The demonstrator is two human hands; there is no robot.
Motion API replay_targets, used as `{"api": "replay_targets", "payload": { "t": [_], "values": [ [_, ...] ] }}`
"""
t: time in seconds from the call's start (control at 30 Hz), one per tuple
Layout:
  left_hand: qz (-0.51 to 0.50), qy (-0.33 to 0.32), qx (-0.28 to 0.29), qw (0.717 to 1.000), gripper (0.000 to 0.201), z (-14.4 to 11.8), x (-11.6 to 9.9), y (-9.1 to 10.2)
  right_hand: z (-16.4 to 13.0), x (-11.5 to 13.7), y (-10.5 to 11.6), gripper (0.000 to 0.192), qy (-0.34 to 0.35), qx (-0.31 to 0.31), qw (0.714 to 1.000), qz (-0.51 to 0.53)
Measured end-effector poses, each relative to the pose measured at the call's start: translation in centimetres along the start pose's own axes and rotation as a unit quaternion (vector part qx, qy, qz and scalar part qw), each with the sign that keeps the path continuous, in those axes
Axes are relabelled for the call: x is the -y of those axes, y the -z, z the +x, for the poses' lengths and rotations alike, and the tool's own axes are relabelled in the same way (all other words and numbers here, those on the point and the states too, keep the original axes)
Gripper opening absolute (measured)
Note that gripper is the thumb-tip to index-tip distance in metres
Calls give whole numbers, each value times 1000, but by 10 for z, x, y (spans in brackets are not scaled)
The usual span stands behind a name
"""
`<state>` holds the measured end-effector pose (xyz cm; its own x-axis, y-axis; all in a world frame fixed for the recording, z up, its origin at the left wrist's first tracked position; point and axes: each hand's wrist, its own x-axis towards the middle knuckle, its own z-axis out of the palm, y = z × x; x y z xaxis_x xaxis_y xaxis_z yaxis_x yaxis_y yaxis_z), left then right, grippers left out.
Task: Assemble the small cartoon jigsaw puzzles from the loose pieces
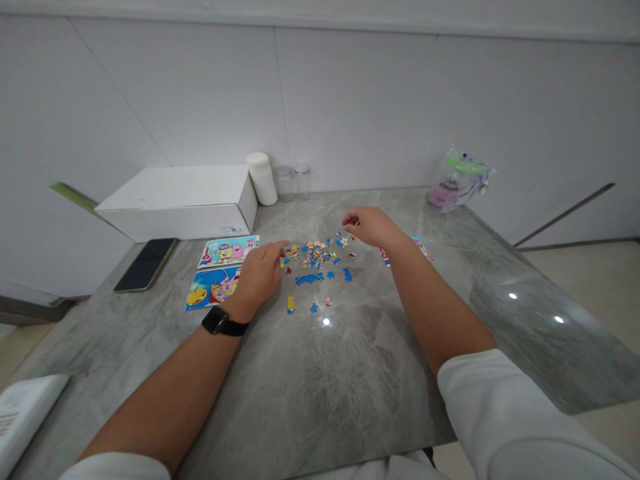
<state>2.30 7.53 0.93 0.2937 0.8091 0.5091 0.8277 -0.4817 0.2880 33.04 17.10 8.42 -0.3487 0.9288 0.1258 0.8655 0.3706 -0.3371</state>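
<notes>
Loose jigsaw puzzle pieces [320,253] lie in a small heap between my hands, mostly yellow, blue and pink. My left hand [263,270], a black watch on its wrist, rests at the heap's left edge with fingers stretched out. Raised over the right side of the heap, my right hand [371,225] has its fingers pinched together on what looks like a small puzzle piece, largely hidden. Nearer me lie a joined blue strip [309,279], a blue piece [348,275], a yellow piece [291,305] and a pink piece [329,301].
Two cartoon picture cards, an upper one [227,251] and a lower blue one [197,297], lie left; another card [423,248] is partly behind my right arm. Around them are a phone [147,265], white box [175,200], white bottle [262,179], clear jars [301,181] and plastic bag [457,181].
</notes>
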Motion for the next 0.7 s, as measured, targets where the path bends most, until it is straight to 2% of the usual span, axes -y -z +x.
{"api": "replay_targets", "payload": {
  "t": [0.13,0.27,0.4,0.53,0.7],
  "values": [
    [37,-8,-16,999,37,5,-15,20,7,-11,-16,22,-4,59,996,-60],
    [56,10,-51,997,28,12,-33,44,13,-12,-35,26,-23,83,993,-81],
    [54,32,-67,996,25,18,-48,61,14,-3,-56,27,21,84,993,-76],
    [62,30,-53,996,24,24,-52,64,10,7,-70,31,52,71,993,-77],
    [65,13,-44,997,24,17,-47,59,9,8,-73,29,48,87,992,-77]
  ]
}}
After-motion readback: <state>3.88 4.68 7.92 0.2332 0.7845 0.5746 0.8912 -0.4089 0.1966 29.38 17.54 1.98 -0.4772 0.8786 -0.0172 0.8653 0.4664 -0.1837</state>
